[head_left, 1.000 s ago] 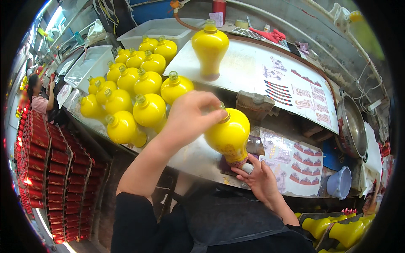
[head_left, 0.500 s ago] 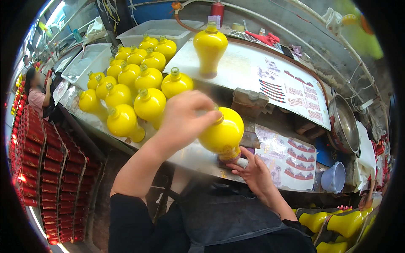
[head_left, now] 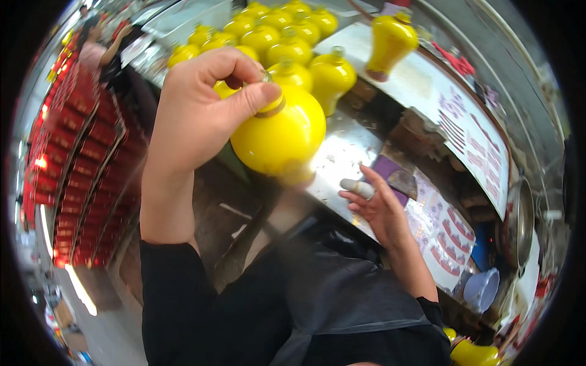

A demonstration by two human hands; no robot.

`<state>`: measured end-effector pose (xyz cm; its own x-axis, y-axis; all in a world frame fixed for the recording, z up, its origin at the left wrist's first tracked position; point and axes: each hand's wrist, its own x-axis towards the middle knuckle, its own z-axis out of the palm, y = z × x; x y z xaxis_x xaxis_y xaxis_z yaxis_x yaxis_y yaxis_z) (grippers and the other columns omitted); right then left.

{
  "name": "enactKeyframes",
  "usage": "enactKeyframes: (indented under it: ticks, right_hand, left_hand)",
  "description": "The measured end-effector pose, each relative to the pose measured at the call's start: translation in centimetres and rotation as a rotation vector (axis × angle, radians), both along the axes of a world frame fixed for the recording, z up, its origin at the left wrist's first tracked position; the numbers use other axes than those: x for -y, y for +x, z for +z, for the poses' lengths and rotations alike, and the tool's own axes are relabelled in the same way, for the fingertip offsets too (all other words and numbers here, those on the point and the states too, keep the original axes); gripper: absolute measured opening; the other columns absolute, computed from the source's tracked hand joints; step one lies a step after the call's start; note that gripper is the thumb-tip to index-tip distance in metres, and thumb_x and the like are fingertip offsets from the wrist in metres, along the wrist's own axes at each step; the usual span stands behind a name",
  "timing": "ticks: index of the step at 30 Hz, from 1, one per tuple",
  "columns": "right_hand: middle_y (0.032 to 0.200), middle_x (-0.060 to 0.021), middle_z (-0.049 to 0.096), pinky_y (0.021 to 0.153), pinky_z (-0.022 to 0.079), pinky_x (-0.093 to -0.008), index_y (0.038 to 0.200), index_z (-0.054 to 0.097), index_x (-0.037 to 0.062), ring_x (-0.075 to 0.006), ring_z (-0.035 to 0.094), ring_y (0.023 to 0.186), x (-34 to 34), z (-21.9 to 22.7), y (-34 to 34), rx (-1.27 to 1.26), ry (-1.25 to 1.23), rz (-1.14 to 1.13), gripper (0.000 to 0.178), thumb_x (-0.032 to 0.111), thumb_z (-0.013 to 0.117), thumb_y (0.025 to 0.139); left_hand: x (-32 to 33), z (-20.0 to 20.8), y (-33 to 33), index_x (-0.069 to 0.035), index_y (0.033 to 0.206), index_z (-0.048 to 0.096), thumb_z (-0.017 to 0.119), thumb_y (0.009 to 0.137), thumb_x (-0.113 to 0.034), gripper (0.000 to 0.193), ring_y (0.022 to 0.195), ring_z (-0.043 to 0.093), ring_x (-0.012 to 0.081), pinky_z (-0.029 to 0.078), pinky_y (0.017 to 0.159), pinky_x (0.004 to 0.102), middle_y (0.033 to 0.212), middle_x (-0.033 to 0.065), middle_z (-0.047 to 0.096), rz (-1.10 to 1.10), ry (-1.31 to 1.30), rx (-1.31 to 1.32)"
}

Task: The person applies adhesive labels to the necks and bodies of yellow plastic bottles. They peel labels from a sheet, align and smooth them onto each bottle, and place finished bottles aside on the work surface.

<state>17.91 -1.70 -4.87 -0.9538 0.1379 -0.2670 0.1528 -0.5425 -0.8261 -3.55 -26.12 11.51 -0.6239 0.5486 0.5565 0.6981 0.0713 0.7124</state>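
Note:
My left hand (head_left: 198, 116) pinches the narrow neck of a glossy yellow bottle (head_left: 287, 134) between thumb and fingers. The bottle hangs over the table's near edge, its rounded shoulder toward me and its foot hard to make out. My right hand (head_left: 381, 210) is apart from it, palm up with fingers spread, empty; one finger wears a white wrap (head_left: 359, 188). Nearest to that hand are a folded purple cloth (head_left: 384, 168) and a sheet of red and purple decals (head_left: 448, 244). Several similar yellow bottles (head_left: 332, 76) stand close together behind the held one.
One yellow bottle (head_left: 394, 41) stands on a raised white board (head_left: 427, 88) bearing more decals. At right are a metal pan (head_left: 520, 226) and a pale blue bucket (head_left: 481, 290). Stacked red items (head_left: 79, 177) rise at left, near a person in pink (head_left: 94, 55).
My left hand has carried the bottle left, toward me and away from my right hand, which has let go of its foot and opened. The whole view has turned and shifted.

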Motion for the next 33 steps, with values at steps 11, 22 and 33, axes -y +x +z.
enactKeyframes:
  ticks: [11, 22, 33]
  right_hand:
    - [0.127, -0.021, 0.066, 0.084, 0.052, -0.0288, 0.152, 0.041, 0.002, -0.0283, 0.069, 0.109, -1.2, 0.4, -3.1, 0.018, 0.018, 0.055, 0.064, 0.039, 0.055, 0.103]
    - [0.12, -0.016, 0.07, 0.082, 0.052, -0.0286, 0.152, 0.042, 0.001, -0.025, 0.07, 0.101, 0.4, 0.3, -5.7, 0.079, 0.024, 0.101, 0.066, 0.04, 0.059, 0.101]
    - [0.122, -0.0164, 0.068, 0.085, 0.052, -0.0291, 0.153, 0.041, 0.0007, -0.0245, 0.069, 0.102, 1.2, 0.5, -8.0, 0.118, 0.08, 0.149, 0.072, 0.042, 0.062, 0.098]
  left_hand:
    - [9.5, -3.2, -2.7, 0.002, 0.085, 0.069, 0.076, 0.088, -0.007, 0.012, 0.073, 0.067, 0.0086, 0.053, 0.071, 0.0235, 0.076, 0.0035, 0.071, 0.272, -0.131, 0.19]
    - [15.4, -6.2, -4.2, 0.002, 0.085, 0.07, 0.075, 0.091, -0.008, 0.012, 0.074, 0.067, 0.0087, 0.054, 0.072, 0.0237, 0.078, 0.004, 0.072, 0.366, -0.066, 0.269]
    - [19.6, -7.7, -3.8, 0.001, 0.086, 0.07, 0.075, 0.09, -0.008, 0.011, 0.076, 0.066, 0.0078, 0.053, 0.073, 0.0239, 0.078, 0.0026, 0.071, 0.495, -0.08, 0.282]
